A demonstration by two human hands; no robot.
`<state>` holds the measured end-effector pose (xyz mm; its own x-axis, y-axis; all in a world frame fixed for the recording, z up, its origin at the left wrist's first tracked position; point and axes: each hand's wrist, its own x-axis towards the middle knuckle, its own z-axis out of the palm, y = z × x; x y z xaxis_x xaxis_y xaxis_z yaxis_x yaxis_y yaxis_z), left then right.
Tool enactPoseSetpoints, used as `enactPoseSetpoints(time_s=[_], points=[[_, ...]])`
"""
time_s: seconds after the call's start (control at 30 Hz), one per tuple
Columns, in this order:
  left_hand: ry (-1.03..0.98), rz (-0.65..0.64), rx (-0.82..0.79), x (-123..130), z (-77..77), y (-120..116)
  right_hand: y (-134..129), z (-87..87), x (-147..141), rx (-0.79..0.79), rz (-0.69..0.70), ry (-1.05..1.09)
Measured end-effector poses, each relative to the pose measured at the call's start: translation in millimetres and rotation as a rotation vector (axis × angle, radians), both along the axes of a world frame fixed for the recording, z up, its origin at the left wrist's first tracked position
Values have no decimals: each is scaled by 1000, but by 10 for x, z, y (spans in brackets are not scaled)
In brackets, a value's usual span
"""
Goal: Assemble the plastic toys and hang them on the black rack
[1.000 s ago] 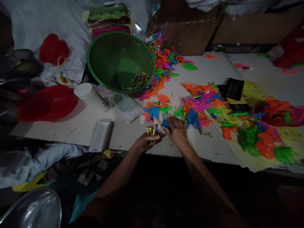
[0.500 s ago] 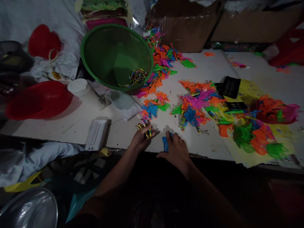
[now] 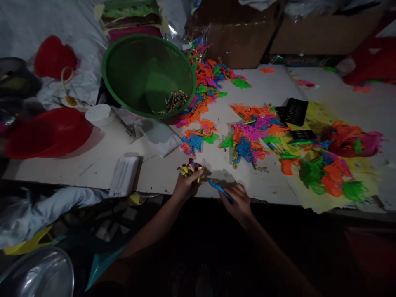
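Near the table's front edge, my left hand (image 3: 187, 184) is closed round a bunch of small yellow tubes with coloured ends (image 3: 189, 168), which fan out above the fingers. To its right, my right hand (image 3: 237, 201) grips a blue plastic piece (image 3: 221, 190) whose thin end points toward the left hand, apart from the tubes. Its exact kind is too dark to make out. Beyond the hands lie a small heap of coloured plastic pieces (image 3: 193, 142) and a larger pile (image 3: 255, 128) with several tubes among it.
A green basin (image 3: 145, 74) holds more small tubes. Left of it are a red bowl (image 3: 46, 132), a white container (image 3: 108, 121) and a flat white device (image 3: 124, 175). Right, plastic pieces (image 3: 335, 175) and black trays (image 3: 296, 111) lie on yellow sheets. Cardboard boxes (image 3: 235, 41) stand behind.
My right hand has lifted the blue piece off the table and turned it toward the left hand. The left hand has tilted its bunch of tubes more upright.
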<state>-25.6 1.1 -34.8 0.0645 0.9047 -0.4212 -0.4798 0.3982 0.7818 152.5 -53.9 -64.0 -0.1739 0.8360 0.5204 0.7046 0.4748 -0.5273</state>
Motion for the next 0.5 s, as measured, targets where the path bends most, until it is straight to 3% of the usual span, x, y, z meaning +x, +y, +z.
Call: enactPoseSetpoints(time_s=[0.07,0.2,0.37,0.5], points=[[101,-57,99,41,-8,-53,127,121,-37,-158,-88,207],[212,-164,218,81,-12,-132,389,372,-104,-468,-37,511],[150,-212,212,116,-3,-156,452,421,-210,-463,-141,835],[183,-175,198,126,-15,-115,388,424,-256,-413,-230,826]])
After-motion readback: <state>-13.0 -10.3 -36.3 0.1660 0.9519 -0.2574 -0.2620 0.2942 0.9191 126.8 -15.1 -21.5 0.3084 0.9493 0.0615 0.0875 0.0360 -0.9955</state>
